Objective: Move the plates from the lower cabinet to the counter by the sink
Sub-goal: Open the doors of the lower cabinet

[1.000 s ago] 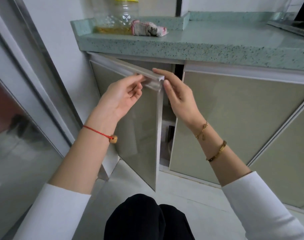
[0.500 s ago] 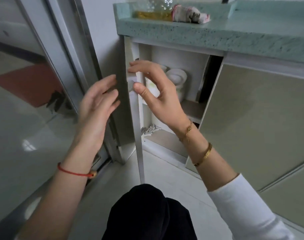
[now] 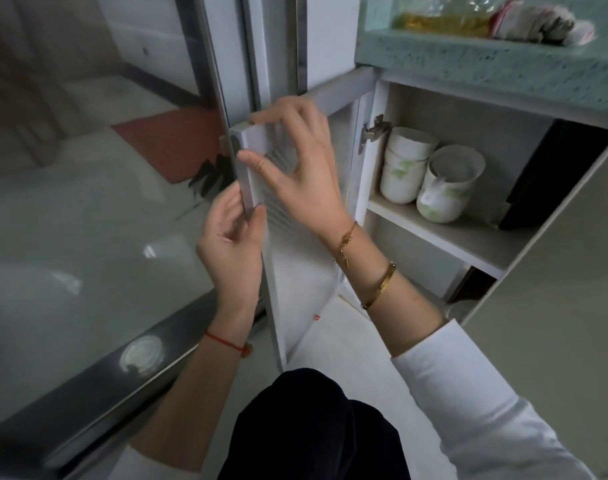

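The lower cabinet's left door stands swung wide open, its white inner face towards me. My left hand pinches the door's free edge from the outside. My right hand rests on the inner face near the top corner, fingers spread over a ribbed patch. Inside, on the upper shelf, stand two stacks of white bowls with green marks. No flat plates show; the lower compartment is mostly hidden behind my right arm and the neighbouring door.
A green speckled counter overhangs the cabinet, carrying an oil bottle and a rag. A shut cabinet door lies to the right. A glass sliding door with a metal frame is close on the left. My dark-trousered knee is below.
The cabinet door has swung from ajar to wide open, leftwards. Both hands followed its edge. My view turned left and closer, and the bowls on the shelf came into sight.
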`<state>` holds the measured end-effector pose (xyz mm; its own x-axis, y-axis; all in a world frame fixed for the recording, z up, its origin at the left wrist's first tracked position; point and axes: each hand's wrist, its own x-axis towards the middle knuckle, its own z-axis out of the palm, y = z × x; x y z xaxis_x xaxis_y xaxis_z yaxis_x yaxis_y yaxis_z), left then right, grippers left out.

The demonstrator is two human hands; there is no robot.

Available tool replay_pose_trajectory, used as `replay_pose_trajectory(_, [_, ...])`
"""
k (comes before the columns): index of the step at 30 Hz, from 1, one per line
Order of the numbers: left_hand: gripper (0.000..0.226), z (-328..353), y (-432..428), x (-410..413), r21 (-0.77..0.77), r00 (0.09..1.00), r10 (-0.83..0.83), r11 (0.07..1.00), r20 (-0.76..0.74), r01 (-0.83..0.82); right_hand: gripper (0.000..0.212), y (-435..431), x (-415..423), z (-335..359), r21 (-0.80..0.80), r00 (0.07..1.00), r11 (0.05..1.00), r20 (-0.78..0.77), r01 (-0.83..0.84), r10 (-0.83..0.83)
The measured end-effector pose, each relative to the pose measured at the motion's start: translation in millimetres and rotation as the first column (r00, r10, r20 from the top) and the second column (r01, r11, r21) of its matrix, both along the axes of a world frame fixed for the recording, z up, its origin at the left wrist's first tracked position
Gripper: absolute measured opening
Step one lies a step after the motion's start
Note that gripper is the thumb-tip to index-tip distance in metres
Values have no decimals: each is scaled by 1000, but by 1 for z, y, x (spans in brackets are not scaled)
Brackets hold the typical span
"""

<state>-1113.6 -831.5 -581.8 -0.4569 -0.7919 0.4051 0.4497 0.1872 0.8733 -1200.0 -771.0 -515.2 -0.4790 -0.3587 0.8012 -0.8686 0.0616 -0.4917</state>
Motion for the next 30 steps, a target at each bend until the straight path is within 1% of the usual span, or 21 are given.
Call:
replay_pose_trajectory(3, [40,0,-17,-4,28,998,66,997,-4,-66,37,-23,-3,-3,-15,999,1000,-34,19,-19])
replay_pose_trajectory(5, [41,0,-29,-6,31,997,80,996,10,-80,38,-36,-5,-6,-7,998,999,-62,31,-32])
replay_pose_trajectory(9, [45,-1,-51,-9,4,998,57,998,18,-57,40,-56,-11,-7,30,994,998,-91,60,-57])
replay_pose_trajectory(15, [47,0,-81,-17,-6,1000,2,1000,27,-1,46,-75,-15,-8,86,994,995,-102,57,-48])
replay_pose_trajectory(20, [45,-2,-82,-19,-33,1000,-8,999,2,8,45,-74,-15,-10,82,994,996,-105,36,-27])
replay_pose_trajectory(21, [46,-3,-79,-19,-37,1000,23,999,-5,-23,45,-71,-14,-11,70,994,997,-111,28,-20])
replay_pose_trajectory(22, [46,-5,-75,-19,-63,995,99,993,-16,-100,44,-67,-13,-13,57,993,998,-114,26,-19])
replay_pose_trajectory(24, [44,-10,-64,-19,-182,955,284,938,-91,-296,42,-53,-14,-18,35,993,998,-100,60,-56])
replay_pose_trajectory(25, [41,-13,-58,-19,-243,935,322,904,-150,-351,41,-45,-15,-22,25,992,995,-85,97,-95])
replay_pose_trajectory(26, [38,-16,-51,-22,-290,931,308,889,-193,-355,38,-34,-17,-26,16,987,989,-72,144,-143])
replay_pose_trajectory(27, [35,-18,-42,-25,-327,945,254,892,-207,-311,35,-22,-19,-30,6,980,981,-57,193,-192])
replay_pose_trajectory(28, [32,-20,-34,-28,-353,966,175,906,-193,-235,32,-11,-20,-34,-8,971,972,-39,235,-235])
replay_pose_trajectory(30, [27,-23,-13,-38,-351,993,-40,936,-108,0,26,16,-23,-43,-40,940,939,-3,341,-341])
